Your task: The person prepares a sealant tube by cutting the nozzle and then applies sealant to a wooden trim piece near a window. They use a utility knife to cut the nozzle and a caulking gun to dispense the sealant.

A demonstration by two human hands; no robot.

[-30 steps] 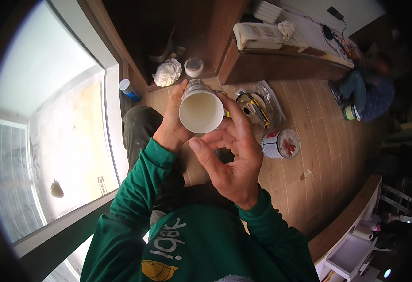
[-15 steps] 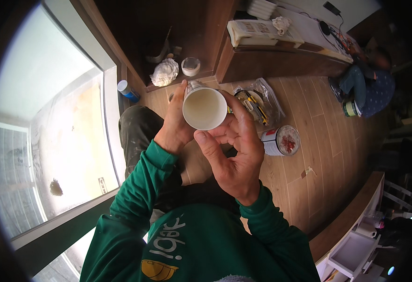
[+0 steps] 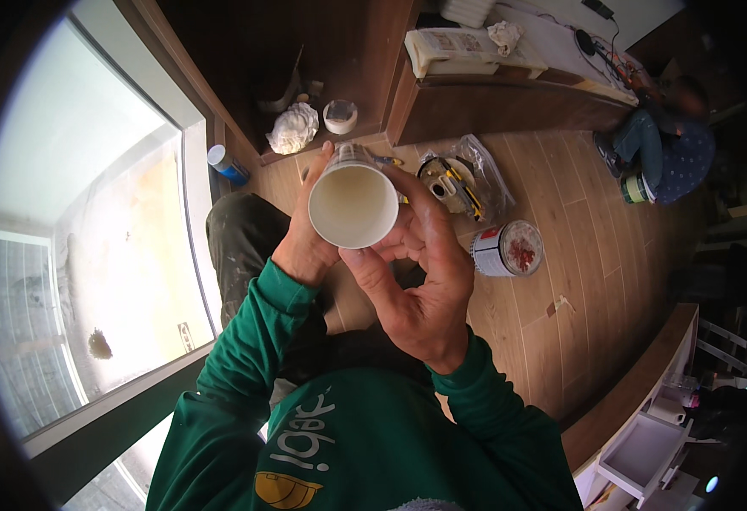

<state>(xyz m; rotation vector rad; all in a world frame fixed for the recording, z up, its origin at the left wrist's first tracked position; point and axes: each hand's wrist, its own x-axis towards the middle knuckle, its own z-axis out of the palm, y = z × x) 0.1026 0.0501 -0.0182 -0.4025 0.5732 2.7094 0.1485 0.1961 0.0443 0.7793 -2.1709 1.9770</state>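
Cup [image 3: 354, 205], white and open-mouthed, sits between both sets of fingers: I see my left hand [image 3: 305, 247] wrapped around its far side, right hand [image 3: 420, 277] cradling it, fingers curled against the rim.

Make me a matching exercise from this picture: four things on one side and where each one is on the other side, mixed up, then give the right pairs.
Things:
1. white cup
2. paint tin
3. crumpled white rag
4. blue-capped can

Places:
A. on the dark ledge near the wall
B. on the floor by the window frame
C. held up between the left hand and the right hand
D. on the wooden floor to the person's right, beside a clear plastic bag

Pairs: 1-C, 2-D, 3-A, 4-B
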